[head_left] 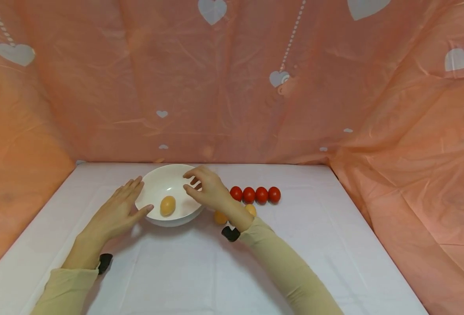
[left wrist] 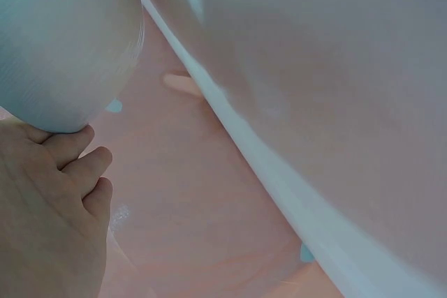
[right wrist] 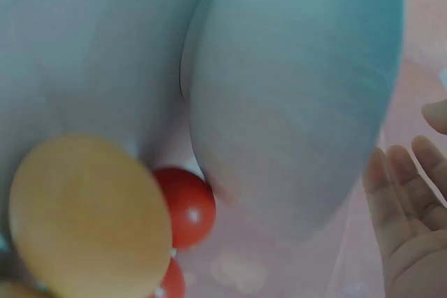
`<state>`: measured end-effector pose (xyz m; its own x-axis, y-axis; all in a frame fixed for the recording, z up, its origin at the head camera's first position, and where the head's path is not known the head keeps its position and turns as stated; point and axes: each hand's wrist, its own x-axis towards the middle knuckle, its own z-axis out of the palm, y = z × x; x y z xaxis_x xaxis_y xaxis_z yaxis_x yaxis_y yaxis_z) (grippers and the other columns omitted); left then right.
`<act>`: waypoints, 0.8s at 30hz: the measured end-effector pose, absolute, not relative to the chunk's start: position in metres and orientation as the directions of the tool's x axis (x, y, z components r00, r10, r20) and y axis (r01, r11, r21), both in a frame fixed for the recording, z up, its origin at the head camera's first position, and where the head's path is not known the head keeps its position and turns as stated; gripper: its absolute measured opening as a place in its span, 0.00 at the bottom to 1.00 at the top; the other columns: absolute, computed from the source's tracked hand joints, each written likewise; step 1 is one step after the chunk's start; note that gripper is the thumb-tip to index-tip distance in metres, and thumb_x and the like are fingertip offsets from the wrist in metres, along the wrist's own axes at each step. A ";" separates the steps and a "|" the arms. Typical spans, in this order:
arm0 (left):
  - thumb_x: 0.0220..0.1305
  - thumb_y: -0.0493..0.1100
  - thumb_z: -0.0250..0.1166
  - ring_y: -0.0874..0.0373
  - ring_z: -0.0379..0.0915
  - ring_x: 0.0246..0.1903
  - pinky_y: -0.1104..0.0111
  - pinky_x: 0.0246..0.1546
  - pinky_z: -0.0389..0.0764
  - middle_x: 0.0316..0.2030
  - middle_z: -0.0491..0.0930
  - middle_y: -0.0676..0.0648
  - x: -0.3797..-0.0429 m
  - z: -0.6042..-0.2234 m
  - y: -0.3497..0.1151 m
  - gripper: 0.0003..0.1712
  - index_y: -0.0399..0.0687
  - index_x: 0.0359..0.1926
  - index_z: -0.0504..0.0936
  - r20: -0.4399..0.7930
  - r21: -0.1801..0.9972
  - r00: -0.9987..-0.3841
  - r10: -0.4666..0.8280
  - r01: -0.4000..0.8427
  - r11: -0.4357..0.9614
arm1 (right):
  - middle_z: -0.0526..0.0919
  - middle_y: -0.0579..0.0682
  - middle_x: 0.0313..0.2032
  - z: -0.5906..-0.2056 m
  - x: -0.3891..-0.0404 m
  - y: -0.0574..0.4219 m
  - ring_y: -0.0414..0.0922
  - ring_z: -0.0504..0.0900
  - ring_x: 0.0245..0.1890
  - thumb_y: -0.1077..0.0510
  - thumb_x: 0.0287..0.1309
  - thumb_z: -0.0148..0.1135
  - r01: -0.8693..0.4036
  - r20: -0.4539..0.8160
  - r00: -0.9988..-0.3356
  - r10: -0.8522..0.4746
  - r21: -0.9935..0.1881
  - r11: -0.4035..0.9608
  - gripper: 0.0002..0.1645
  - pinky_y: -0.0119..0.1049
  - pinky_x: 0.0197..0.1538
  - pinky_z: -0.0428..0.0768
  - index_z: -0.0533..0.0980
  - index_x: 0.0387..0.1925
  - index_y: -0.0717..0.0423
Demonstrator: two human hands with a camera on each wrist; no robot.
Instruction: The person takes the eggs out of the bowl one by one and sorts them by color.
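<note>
A white bowl [head_left: 184,197] stands at the back of the table, with one smooth yellow egg-shaped piece [head_left: 167,205] lying inside it. My left hand [head_left: 117,210] rests against the bowl's left rim, fingers outstretched and thumb at the near edge. Over the right rim, my right hand [head_left: 208,188] hangs with fingers loosely bent and nothing between them. Several red tomatoes [head_left: 261,195] sit in a row right of that hand. Nearer, yellow pieces [head_left: 220,217] are partly covered by the right wrist. In the right wrist view a yellow piece [right wrist: 91,218] lies beside a tomato [right wrist: 187,207].
A white cloth [head_left: 169,271] covers the table. Orange curtains [head_left: 232,87] with white hearts rise behind it and along both sides. Dark bands [head_left: 230,233] are on the wrists.
</note>
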<state>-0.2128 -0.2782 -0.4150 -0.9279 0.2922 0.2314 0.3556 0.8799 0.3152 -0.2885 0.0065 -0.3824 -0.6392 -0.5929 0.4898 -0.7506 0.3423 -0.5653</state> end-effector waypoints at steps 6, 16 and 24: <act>0.75 0.62 0.59 0.29 0.47 0.77 0.38 0.77 0.51 0.79 0.51 0.28 -0.214 -0.415 -0.278 0.51 0.24 0.77 0.56 0.237 0.308 -0.925 0.296 0.361 0.881 | 0.84 0.56 0.51 -0.383 -0.290 -0.013 0.48 0.86 0.43 0.62 0.66 0.69 -0.735 0.382 -0.649 -0.658 -0.540 0.411 0.17 0.27 0.44 0.87 0.81 0.54 0.63; 0.75 0.62 0.59 0.29 0.47 0.77 0.39 0.77 0.50 0.79 0.51 0.29 -0.215 -0.416 -0.280 0.50 0.25 0.77 0.56 0.248 0.312 -0.920 0.304 0.373 0.874 | 0.86 0.50 0.51 -0.382 -0.297 -0.044 0.38 0.85 0.40 0.52 0.65 0.73 -0.708 0.147 -0.652 -0.744 -0.469 0.528 0.21 0.18 0.46 0.77 0.83 0.56 0.57; 0.75 0.61 0.60 0.29 0.48 0.77 0.40 0.78 0.50 0.79 0.52 0.29 -0.214 -0.416 -0.281 0.50 0.25 0.77 0.56 0.268 0.315 -0.912 0.310 0.387 0.867 | 0.87 0.49 0.52 -0.390 -0.301 -0.056 0.38 0.83 0.41 0.52 0.63 0.74 -0.686 0.054 -0.665 -0.745 -0.438 0.581 0.22 0.21 0.49 0.76 0.84 0.56 0.55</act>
